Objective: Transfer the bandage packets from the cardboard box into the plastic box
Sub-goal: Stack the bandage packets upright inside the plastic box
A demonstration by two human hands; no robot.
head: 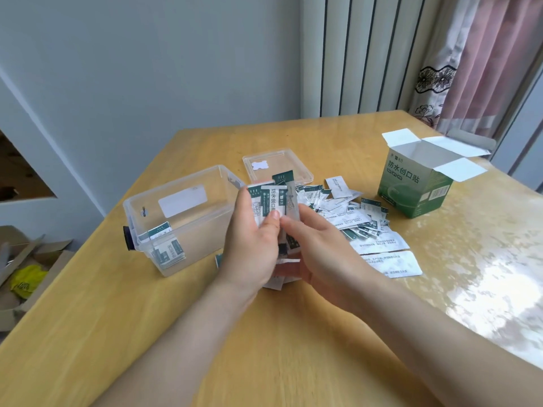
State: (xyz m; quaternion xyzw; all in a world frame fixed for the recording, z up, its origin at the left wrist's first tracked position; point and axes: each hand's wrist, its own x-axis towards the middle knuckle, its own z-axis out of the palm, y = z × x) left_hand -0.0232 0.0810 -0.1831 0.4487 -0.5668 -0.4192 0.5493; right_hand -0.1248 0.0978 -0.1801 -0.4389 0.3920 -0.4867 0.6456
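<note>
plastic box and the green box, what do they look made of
Plastic box: clear, glossy rigid plastic; the table shows through its walls. Cardboard box: thin paperboard, printed green outside and plain white inside, with creased, folded flaps. Its finish looks matte to slightly satin.

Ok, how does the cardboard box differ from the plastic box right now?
The cardboard box is opaque green with printed text; the plastic box is clear with a white label. The cardboard box has its top flaps folded out, while the plastic box's lid lies apart on the table. A few packets show inside the plastic box; the cardboard box's bottom is hidden. Both stand upright and open-topped.
</note>
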